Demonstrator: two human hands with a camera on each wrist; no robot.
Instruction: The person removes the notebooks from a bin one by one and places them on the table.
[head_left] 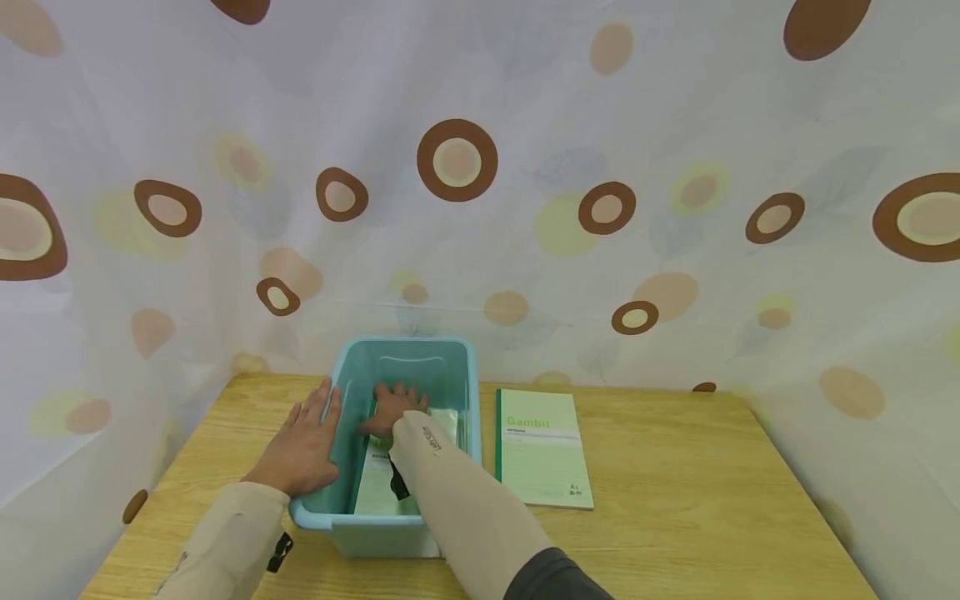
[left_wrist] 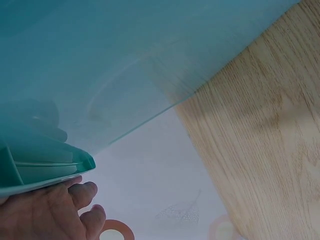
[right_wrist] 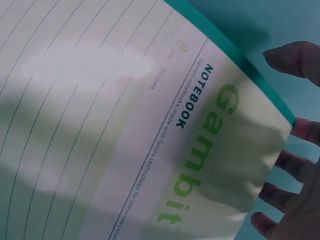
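A light blue plastic bin (head_left: 472,392) stands on the table, and a pale green notebook (head_left: 377,490) with a darker green spine lies inside it. My right hand (head_left: 393,408) reaches down into the bin, fingers spread over the notebook's far end. In the right wrist view its fingertips (right_wrist: 272,192) are right at the notebook's top edge, while the thumb (right_wrist: 295,59) stays off to the spine side. My left hand (head_left: 303,442) rests against the bin's left rim with its fingers extended. "Gambit" is printed on the cover.
Right of the bin, a second Gambit notebook (head_left: 543,458) lies flat on the wooden table (head_left: 675,500). A white curtain (head_left: 525,275) with brown and beige ovals hangs behind and along both sides of the table.
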